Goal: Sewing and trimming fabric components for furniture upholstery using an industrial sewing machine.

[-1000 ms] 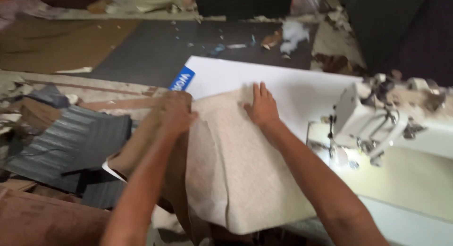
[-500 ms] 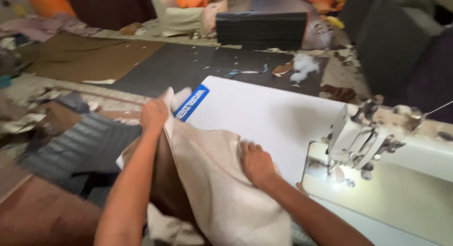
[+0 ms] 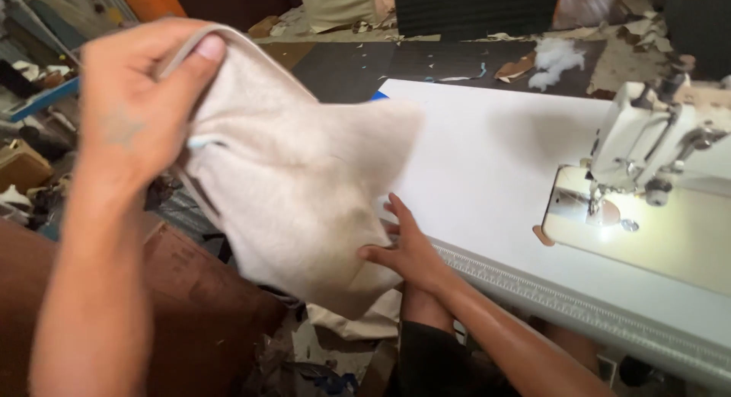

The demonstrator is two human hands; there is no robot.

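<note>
My left hand [image 3: 141, 100] is raised at the upper left, gripping the top edge of a beige fabric piece [image 3: 304, 191]. The fabric hangs down from it, off the near-left edge of the white sewing table [image 3: 487, 161]. My right hand [image 3: 407, 248] is lower, at the table's front edge, its fingers pressed on the fabric's lower right part. A white sewing machine [image 3: 655, 146] stands at the right of the table with its lamp lit over the needle plate.
A brown surface [image 3: 198, 298] lies below the fabric on the left. Scraps and dark mats cover the floor beyond the table, with a tuft of white stuffing [image 3: 556, 58]. A ruler strip [image 3: 533, 286] runs along the table's front edge.
My left hand has lifted the fabric up off the table toward the camera. My right hand has slid back to the table's front edge, staying on the fabric.
</note>
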